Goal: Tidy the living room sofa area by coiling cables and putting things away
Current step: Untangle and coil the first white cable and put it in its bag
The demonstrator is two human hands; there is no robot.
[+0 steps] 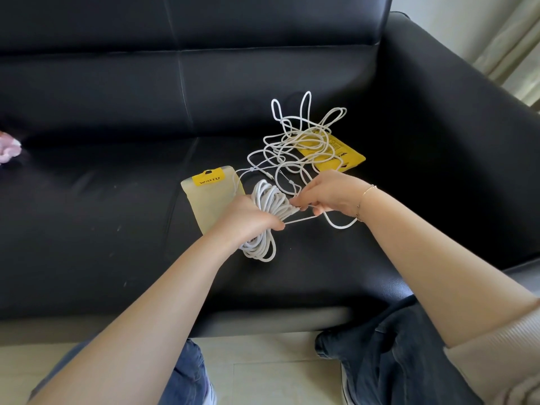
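- Two bare hands work over the seat of a black leather sofa (117, 229), seen from above by the head camera.
- Left hand (248, 222): fingers curled round the middle of a coiled bundle of white cable (270, 200); loops stick out beyond the hand on the far side and on the near side, the near loops resting on the seat.
- Right hand (327, 194): fingertips pinch a strand of the same cable just right of the bundle; a short taut run goes from the pinch back to the left hand, and a slack loop hangs below the right wrist.
- A thin bracelet (365, 197) sits on the right wrist.
- Loose, tangled white cable (295, 141) lies on the seat beyond the hands, several loops standing up against the backrest.
- Yellow packet (339, 154): flat on the seat, far right of the hands, partly under the tangle.
- Translucent pouch with a yellow header (210, 194): flat on the seat, just left of the bundle; its near right corner is hidden by the left hand.
- Pink object (8, 147) at the far left edge of the seat, cut off by the frame; cannot tell what it is.
- Near edge: knees in blue jeans (403, 346) above a pale tiled floor (263, 352).
- Pale curtain (514, 48) at the far right, behind the armrest.
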